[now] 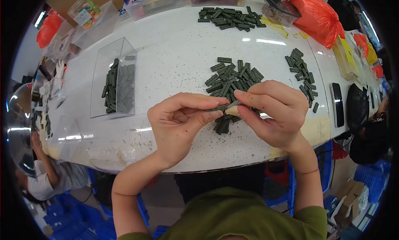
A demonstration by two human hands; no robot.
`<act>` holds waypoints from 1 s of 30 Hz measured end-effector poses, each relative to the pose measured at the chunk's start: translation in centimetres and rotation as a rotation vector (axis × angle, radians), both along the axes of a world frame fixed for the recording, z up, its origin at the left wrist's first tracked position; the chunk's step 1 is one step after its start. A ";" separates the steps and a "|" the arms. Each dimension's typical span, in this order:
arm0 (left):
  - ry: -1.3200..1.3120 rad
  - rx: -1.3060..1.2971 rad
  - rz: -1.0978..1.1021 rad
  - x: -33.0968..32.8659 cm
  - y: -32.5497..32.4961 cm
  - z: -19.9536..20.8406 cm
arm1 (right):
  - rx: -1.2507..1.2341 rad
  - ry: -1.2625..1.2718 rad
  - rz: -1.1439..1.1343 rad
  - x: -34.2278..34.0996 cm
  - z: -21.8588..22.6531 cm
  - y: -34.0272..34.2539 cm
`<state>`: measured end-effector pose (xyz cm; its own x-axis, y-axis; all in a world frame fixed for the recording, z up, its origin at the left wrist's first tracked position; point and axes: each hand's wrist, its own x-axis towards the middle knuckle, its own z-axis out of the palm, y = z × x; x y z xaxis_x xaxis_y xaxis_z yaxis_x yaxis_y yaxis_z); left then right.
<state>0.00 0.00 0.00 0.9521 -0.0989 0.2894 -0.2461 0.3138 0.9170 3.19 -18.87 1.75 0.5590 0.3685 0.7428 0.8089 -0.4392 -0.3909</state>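
Over the near middle of the table, my left hand pinches a small dark green strip between thumb and fingers. My right hand meets it from the other side, closed on a thin grey piece that looks like a blade, held against the strip's end. A pale yellow cover shows at the tip of my right thumb. Right beneath and behind both hands lies a loose pile of similar dark green strips, partly hidden by my fingers.
A clear box with more strips stands to the left. Other strip heaps lie at the far side and right. A phone and red plastic bag are at right. Dark crumbs speckle the white table. Another person's arm shows far left.
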 end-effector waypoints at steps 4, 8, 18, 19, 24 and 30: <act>0.079 -0.027 0.009 -0.1 -0.1 0.2 | -0.026 0.082 0.108 0.0 0.3 -0.1; 0.031 -0.051 0.020 0.2 -0.1 0.2 | 0.050 0.176 0.089 0.0 1.1 -0.4; -0.007 -0.043 0.005 0.1 -0.1 0.3 | 0.061 0.121 0.037 0.1 0.8 0.0; -0.012 -0.030 0.005 0.1 -0.1 0.4 | 0.059 0.121 0.035 0.1 0.8 0.0; -0.024 0.022 0.000 0.1 -0.2 0.6 | 0.026 0.077 0.025 0.0 0.7 -0.1; -0.018 0.054 0.000 0.1 -0.1 0.6 | 0.016 0.019 0.006 0.0 0.4 -0.1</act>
